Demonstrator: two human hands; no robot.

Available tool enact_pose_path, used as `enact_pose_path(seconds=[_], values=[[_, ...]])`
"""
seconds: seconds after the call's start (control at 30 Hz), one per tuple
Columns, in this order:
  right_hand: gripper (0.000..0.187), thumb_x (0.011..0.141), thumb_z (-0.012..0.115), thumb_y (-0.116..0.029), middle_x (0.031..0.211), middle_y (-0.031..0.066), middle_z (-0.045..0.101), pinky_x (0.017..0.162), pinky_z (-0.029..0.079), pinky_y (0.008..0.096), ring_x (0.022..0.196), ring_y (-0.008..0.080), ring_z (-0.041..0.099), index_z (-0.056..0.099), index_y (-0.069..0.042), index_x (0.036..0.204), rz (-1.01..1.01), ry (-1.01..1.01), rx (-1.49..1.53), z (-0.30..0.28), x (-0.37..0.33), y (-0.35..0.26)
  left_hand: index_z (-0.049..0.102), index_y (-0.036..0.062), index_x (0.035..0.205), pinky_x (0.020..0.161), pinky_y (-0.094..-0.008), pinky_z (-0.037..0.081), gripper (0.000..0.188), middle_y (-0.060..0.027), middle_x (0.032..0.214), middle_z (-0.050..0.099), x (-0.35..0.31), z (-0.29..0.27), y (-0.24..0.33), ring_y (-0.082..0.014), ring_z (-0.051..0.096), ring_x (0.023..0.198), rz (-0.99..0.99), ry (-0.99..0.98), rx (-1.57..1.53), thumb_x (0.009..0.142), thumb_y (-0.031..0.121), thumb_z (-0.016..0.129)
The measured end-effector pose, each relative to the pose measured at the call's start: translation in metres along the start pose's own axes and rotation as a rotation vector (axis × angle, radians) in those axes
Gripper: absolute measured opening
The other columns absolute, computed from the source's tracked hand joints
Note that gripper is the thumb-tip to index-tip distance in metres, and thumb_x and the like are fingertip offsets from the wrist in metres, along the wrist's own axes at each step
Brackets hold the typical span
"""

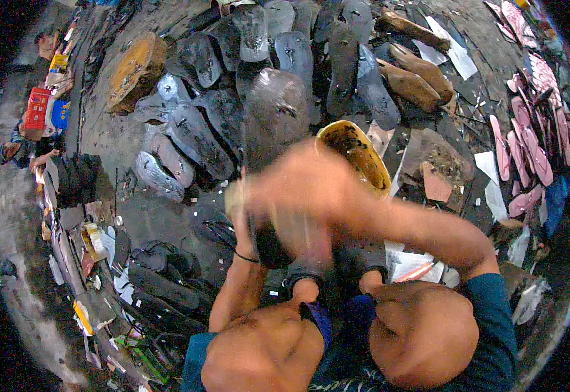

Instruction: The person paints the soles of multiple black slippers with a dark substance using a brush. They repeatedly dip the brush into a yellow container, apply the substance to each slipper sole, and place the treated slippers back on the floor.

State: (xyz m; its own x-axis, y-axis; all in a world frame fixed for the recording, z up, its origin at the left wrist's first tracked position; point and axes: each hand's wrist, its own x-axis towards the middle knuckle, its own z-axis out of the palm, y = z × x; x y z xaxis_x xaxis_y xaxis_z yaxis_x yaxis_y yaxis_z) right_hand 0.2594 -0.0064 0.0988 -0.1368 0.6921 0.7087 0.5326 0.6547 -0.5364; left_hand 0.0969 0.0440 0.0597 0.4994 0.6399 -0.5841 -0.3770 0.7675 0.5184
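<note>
In the middle of the head view a long dark shoe sole points away from me. My left hand is closed at its left edge, partly hidden. Sweeping over the sole's near part, my right hand is smeared by motion; its fingers and anything in them cannot be made out. Just beyond the right forearm sits a yellow bowl-like container with dark bits inside. Both my knees are raised, with dark shoes on my feet below the hands.
Several dark soles lie beyond my hands. Brown wooden shoe lasts rest at the far right, a wooden block at far left. Pink sandal soles are heaped on the right. A person is at the left edge, beside a red box.
</note>
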Motion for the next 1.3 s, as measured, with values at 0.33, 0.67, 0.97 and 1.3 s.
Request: enact_pose_path(seconds=[0.33,0.67,0.97,1.3], values=[[0.053,0.075,0.067,-0.019,0.102,0.0073,0.065,0.081,0.048,0.046,0.096,0.0303,0.063,0.062,-0.016,0.127,0.234,-0.252,0.366,-0.003,-0.028,-0.038,0.055,-0.0015,0.132,0.09,-0.0404,0.057,0.041,-0.0153,0.122,0.067,0.036,-0.027,0.012,-0.0258,0.071,0.093,0.107,-0.017,0.074,0.104,0.024,0.041],[0.022,0.087,0.076,-0.016,0.098,0.0135,0.072,0.08,0.051,0.0375,0.089,0.026,0.069,0.071,-0.005,0.105,0.922,0.138,-0.011,-0.07,-0.095,-0.059,0.062,0.0041,0.122,0.092,-0.0342,0.054,0.028,-0.0097,0.117,0.069,0.202,0.1,0.008,-0.022,0.066,0.106,0.129,-0.541,-0.072,0.097,0.016,0.054],[0.026,0.093,0.069,-0.024,0.104,0.016,0.072,0.082,0.055,0.0393,0.089,0.0299,0.071,0.07,-0.005,0.111,1.158,0.273,-0.346,-0.07,-0.156,-0.023,0.058,0.001,0.125,0.061,-0.0267,0.043,0.034,0.002,0.069,0.048,0.129,0.006,-0.01,-0.007,0.047,0.061,0.51,0.048,0.413,0.103,0.027,0.058],[0.023,0.085,0.072,-0.029,0.089,0.0106,0.069,0.081,0.05,0.045,0.092,0.034,0.062,0.072,-0.014,0.103,0.713,-0.248,-0.68,-0.021,-0.117,0.062,0.027,0.0032,0.152,0.116,-0.0539,0.025,0.096,-0.024,0.157,0.029,-0.086,-0.209,-0.093,-0.0414,0.029,0.143,0.477,0.869,1.512,0.075,0.024,0.079]])
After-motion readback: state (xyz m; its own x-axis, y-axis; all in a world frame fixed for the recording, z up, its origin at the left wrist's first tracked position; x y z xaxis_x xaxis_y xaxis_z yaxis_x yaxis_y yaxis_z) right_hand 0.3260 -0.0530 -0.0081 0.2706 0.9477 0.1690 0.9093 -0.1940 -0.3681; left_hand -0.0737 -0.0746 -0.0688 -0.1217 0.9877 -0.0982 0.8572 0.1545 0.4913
